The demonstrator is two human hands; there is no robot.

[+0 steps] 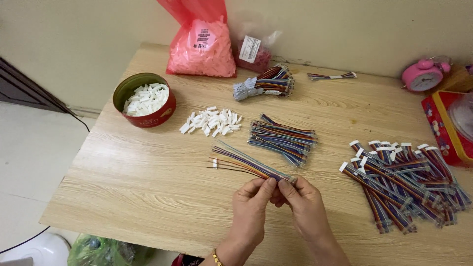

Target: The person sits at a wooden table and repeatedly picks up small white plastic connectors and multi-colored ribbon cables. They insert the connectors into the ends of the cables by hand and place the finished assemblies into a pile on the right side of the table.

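Fingers of both the left hand [251, 204] and right hand [301, 201] pinch a ribbon cable [246, 161], hiding its near end.

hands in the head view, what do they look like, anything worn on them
Both are bare: the left hand and the right hand have no gloves, and no sleeves show on the forearms as far as the bottom edge of the picture. The one thing worn is a gold-coloured beaded bracelet on the left wrist. No rings or watch show. The fingernails are short and look unpainted.
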